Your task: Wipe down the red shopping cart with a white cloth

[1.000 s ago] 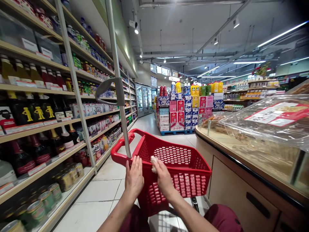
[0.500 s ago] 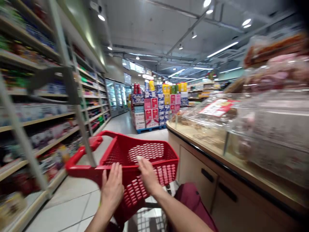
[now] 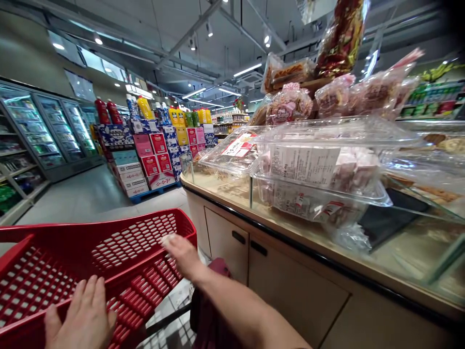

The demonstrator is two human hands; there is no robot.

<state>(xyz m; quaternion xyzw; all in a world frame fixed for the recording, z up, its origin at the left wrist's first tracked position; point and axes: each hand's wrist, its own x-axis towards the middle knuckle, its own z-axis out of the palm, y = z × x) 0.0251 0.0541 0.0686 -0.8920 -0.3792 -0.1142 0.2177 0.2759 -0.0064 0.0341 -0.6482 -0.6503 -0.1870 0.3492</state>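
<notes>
Head view: illegible label [image 3: 304, 164], red basket [image 3: 109, 252].

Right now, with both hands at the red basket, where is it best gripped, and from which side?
Probably the solid top rim of the red basket, taken from above on the near side. The walls are open lattice, awkward for fingers, while the rim is a smooth band. The left hand already lies flat against the near wall just below it; the right hand rests at the rim's right corner.
</notes>
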